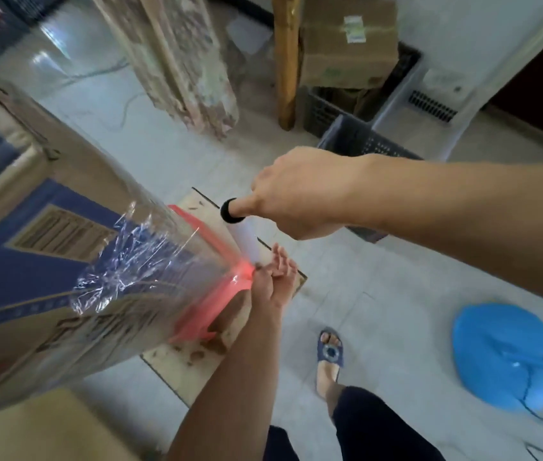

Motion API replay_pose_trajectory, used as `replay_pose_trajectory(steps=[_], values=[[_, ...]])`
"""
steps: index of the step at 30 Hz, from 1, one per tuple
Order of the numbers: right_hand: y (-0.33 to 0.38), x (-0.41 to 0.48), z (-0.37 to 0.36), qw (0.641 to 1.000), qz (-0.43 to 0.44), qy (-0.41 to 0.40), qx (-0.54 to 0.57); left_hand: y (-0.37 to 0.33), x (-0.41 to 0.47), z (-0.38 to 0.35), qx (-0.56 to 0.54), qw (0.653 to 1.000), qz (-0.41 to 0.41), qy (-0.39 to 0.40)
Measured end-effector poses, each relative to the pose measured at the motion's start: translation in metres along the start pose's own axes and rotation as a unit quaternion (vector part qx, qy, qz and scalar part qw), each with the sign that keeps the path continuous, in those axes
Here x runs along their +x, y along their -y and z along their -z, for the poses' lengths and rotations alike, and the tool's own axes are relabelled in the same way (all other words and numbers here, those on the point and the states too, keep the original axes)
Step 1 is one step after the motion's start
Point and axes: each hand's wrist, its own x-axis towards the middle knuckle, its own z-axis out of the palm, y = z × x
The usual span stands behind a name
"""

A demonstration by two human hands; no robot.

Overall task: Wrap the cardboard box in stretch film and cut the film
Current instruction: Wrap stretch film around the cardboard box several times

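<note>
Beside the cardboard box (pixel 30 261), right hand (pixel 300 197) fist-grips the film roll (pixel 243 237); left hand (pixel 273 281), fingers loose, steadies its lower end for tension.

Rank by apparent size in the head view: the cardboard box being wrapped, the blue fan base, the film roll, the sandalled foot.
1. cardboard box, though it is also nearest the camera
2. blue fan base
3. sandalled foot and film roll: roll partly hidden, too unsure to rank

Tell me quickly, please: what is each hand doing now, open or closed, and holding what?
Left hand: at the lower end of the stretch film roll, fingers partly spread; grip cannot be told.
Right hand: closed on the roll's upper end, by the black cap.
</note>
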Motion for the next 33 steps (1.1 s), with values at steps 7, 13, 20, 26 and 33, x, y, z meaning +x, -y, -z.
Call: replay_pose_trajectory(steps=[7,13,20,26,33], values=[[-0.022,0.011,0.019,0.997,0.065,-0.034,-0.022,-0.002,0.015,-0.028,-0.102,0.99,-0.094,0.009],[-0.026,0.014,0.025,0.994,0.092,-0.051,-0.035,0.002,0.03,-0.034,-0.103,0.989,-0.102,-0.034],[-0.039,0.012,0.026,0.994,0.095,-0.036,-0.037,0.015,0.017,-0.06,-0.062,0.991,-0.103,-0.063],[-0.057,0.039,0.038,0.991,0.125,-0.043,-0.037,0.004,0.031,-0.071,-0.088,0.988,-0.098,-0.08],[-0.083,0.089,0.049,0.983,0.162,-0.059,-0.056,-0.032,0.071,-0.091,-0.156,0.976,-0.144,-0.05]])
